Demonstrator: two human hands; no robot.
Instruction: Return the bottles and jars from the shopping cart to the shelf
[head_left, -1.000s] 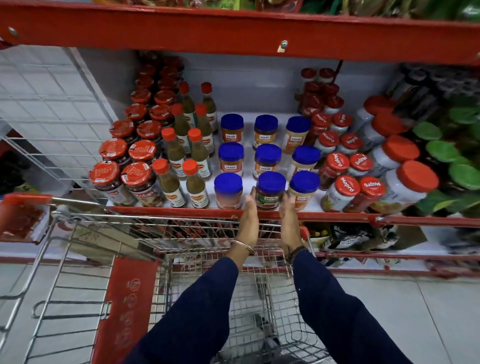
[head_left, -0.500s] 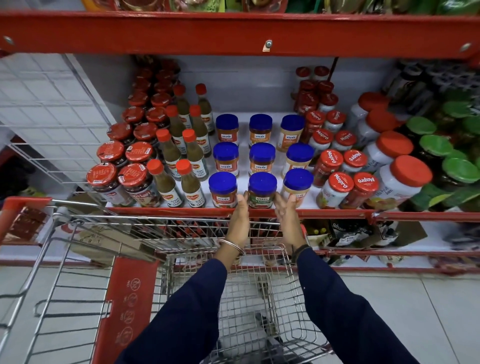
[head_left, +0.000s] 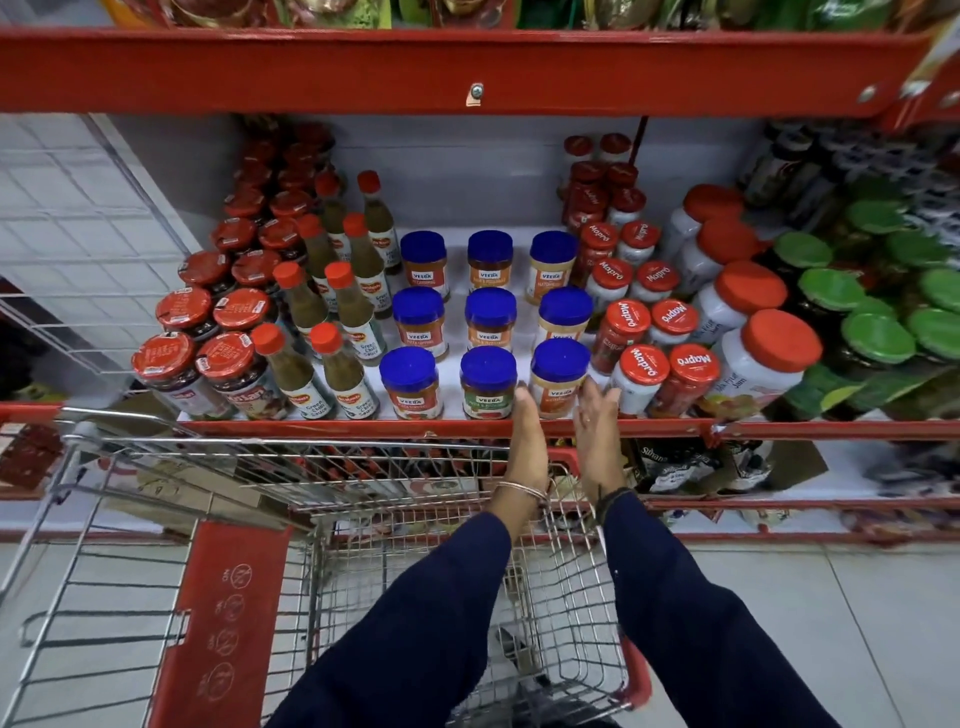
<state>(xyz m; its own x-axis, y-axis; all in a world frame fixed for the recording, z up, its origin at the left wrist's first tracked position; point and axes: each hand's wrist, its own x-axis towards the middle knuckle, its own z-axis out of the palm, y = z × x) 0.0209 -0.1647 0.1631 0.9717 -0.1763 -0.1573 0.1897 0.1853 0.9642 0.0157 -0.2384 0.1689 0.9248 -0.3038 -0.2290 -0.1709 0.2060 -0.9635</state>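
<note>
Blue-lidded jars stand in three rows on the white shelf (head_left: 457, 244). The front right blue-lidded jar (head_left: 559, 382) sits at the red shelf edge between my two hands. My left hand (head_left: 527, 431) is flat along its left side. Just off its right side is my right hand (head_left: 597, 431), fingers spread. Neither hand wraps the jar. The front middle jar (head_left: 487, 382) with a green label stands free to the left. The wire shopping cart (head_left: 311, 444) is below my arms, pushed against the shelf.
Green sauce bottles (head_left: 343, 371) and red-lidded jars (head_left: 166, 364) fill the shelf's left side. Red-capped Mapro jars (head_left: 641, 371), large white jam jars (head_left: 769, 353) and green-lidded jars (head_left: 878, 338) crowd the right. A red shelf board (head_left: 467, 67) overhangs above.
Both hands left the front middle jar and shifted right, and they now flank the front right jar. The view also drifted a little.
</note>
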